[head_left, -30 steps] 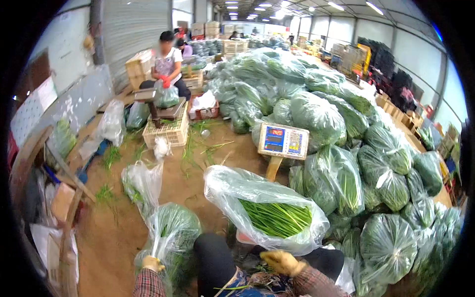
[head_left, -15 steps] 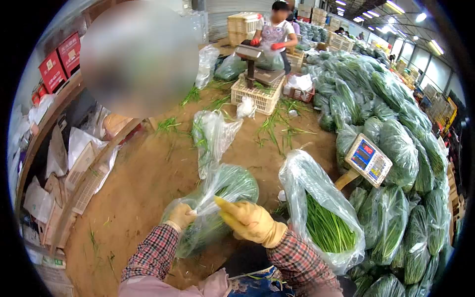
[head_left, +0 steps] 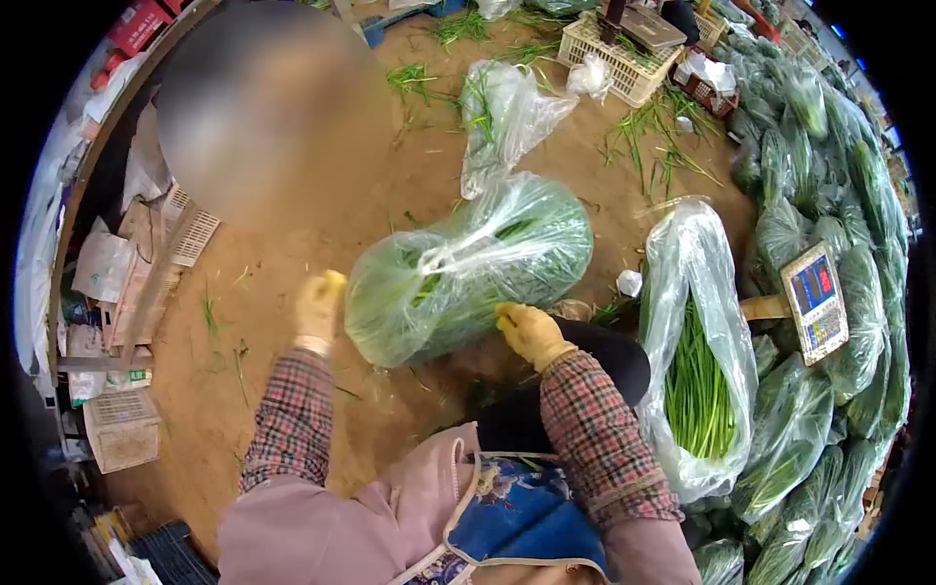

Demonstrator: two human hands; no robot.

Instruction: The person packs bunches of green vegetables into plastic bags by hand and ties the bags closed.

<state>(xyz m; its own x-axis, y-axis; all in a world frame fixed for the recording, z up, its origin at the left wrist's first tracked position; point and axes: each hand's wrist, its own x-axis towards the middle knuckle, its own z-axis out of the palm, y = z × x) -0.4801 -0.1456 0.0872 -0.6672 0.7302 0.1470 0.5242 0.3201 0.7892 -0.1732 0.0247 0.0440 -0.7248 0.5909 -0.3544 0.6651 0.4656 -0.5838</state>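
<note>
A clear plastic bag of garlic chives [head_left: 541, 229] lies across the floor in front of me. Its plastic is gathered into a white twisted knot near the middle. My left hand [head_left: 320, 304], in a yellowish glove, is just beyond the bag's left end and smeared by motion, so its fingers do not read clearly. At the bag's lower right side, my right hand [head_left: 534, 334], gloved too, has its fingers bent and closed on the plastic. To the right, an open bag of chives [head_left: 700, 390] lies with its green stalks showing.
A scale display [head_left: 812, 297] stands at the right before a heap of bagged greens [head_left: 838, 205]. Farther off are an empty plastic bag [head_left: 507, 117], a cream crate [head_left: 614, 60] and scattered stalks [head_left: 658, 136]. Cardboard and a white basket [head_left: 122, 429] are on the left.
My view has tilted down. My left hand has let go of the gathered plastic and moved left. My right hand has gone from above the bag's middle to its lower right side.
</note>
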